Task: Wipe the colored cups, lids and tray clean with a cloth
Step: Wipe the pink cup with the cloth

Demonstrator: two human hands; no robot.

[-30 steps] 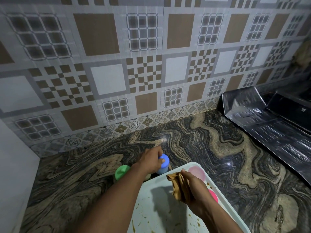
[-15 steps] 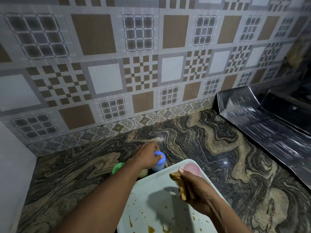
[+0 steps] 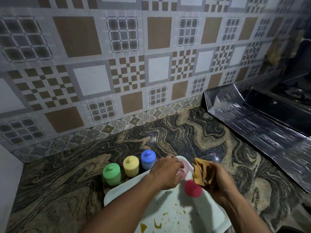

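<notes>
Blue cup (image 3: 147,159) released, left hand (image 3: 166,174) — pink cup (image 3: 185,168)

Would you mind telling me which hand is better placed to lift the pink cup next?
The left hand: its fingers are right at the pink cup, and it carries no cloth. The right hand is busy gripping the cloth.

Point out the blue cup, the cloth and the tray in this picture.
blue cup (image 3: 147,157): head view, on its lid.
cloth (image 3: 201,172): head view, on its crumpled middle.
tray (image 3: 178,211): head view, on its bare floor above the stains.
</notes>
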